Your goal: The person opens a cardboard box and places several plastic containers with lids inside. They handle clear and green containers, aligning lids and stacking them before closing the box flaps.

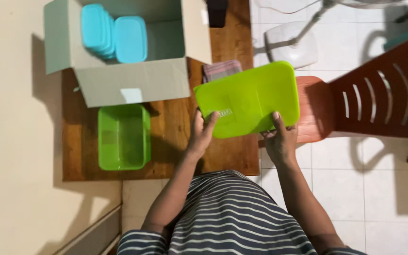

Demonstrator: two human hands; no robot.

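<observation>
An open green plastic tub (123,137) rests on the brown wooden table (175,141), well apart from its lid. The left hand (201,134) and right hand (279,139) pinch the flat lime-green plastic lid (247,99) by its near edge, holding it level above the table's right side.

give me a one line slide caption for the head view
Both hands, left hand and right hand, hold a lime green lid above a wooden table.

Cardboard box (133,80) crowds table (175,137); right front bare.
</observation>
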